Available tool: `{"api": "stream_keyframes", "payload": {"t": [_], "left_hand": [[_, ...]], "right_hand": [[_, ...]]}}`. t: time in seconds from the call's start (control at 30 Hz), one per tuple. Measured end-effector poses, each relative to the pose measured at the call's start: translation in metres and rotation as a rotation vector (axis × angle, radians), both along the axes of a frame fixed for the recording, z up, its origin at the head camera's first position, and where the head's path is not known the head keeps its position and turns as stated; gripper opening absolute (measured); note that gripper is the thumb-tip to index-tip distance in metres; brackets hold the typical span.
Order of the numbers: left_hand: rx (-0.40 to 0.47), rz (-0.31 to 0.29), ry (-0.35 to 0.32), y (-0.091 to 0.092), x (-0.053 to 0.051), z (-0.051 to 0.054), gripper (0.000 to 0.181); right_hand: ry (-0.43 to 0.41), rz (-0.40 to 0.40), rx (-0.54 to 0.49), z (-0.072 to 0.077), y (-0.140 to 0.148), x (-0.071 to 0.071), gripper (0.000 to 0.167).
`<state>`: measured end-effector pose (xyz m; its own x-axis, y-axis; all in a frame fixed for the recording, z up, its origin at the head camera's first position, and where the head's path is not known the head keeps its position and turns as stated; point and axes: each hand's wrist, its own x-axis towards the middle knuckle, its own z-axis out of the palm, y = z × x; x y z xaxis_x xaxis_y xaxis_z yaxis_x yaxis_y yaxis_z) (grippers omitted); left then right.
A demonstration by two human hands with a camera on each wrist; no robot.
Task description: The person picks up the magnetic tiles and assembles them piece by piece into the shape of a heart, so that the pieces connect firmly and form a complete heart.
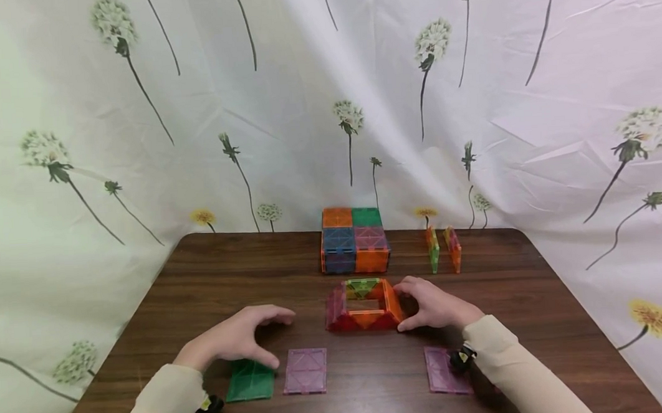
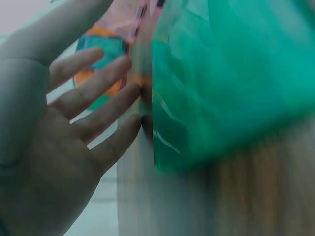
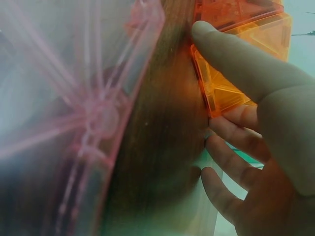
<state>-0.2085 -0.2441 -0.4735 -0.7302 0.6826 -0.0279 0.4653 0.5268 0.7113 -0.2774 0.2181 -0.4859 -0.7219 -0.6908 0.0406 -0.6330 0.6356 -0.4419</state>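
A low ring built of translucent magnetic tiles [image 1: 365, 320], with sloping red, orange and yellow-green sides and an open top, stands mid-table. My right hand [image 1: 434, 304] grips its right side, thumb at the front corner and fingers toward the back. In the right wrist view the thumb lies against the orange tiles [image 3: 221, 86]. To the left, apart from the ring, my left hand [image 1: 239, 336] hovers with fingers spread and nothing in them. Below that hand lie a green square tile [image 1: 250, 382] and a purple square tile [image 1: 306, 371].
Behind the ring sits a box-shaped block of coloured magnetic tiles [image 1: 354, 239]. Two thin upright tile pieces, one green-edged [image 1: 434, 251] and one orange-edged [image 1: 455, 251], stand at the back right. Another purple tile [image 1: 445, 375] lies under the right wrist. A patterned cloth [image 1: 303, 108] hangs behind the table.
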Motion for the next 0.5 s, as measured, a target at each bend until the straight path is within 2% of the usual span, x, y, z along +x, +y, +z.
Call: {"api": "stream_keyframes", "payload": {"t": [0.13, 0.23, 0.37, 0.5], "left_hand": [[-0.03, -0.028, -0.029, -0.021, 0.015, -0.002, 0.092], [-0.052, -0.051, -0.042, -0.029, 0.024, -0.005, 0.096], [-0.067, -0.065, -0.038, -0.034, 0.03, -0.008, 0.098], [-0.059, -0.057, -0.01, -0.036, 0.032, -0.009, 0.091]], "right_hand": [[0.012, 0.003, 0.0, -0.001, 0.001, -0.001, 0.079], [0.023, 0.009, -0.012, -0.002, 0.002, -0.001, 0.079], [0.033, 0.016, -0.019, -0.002, 0.003, -0.001, 0.079], [0.024, 0.008, -0.01, -0.003, 0.003, 0.0, 0.08]]}}
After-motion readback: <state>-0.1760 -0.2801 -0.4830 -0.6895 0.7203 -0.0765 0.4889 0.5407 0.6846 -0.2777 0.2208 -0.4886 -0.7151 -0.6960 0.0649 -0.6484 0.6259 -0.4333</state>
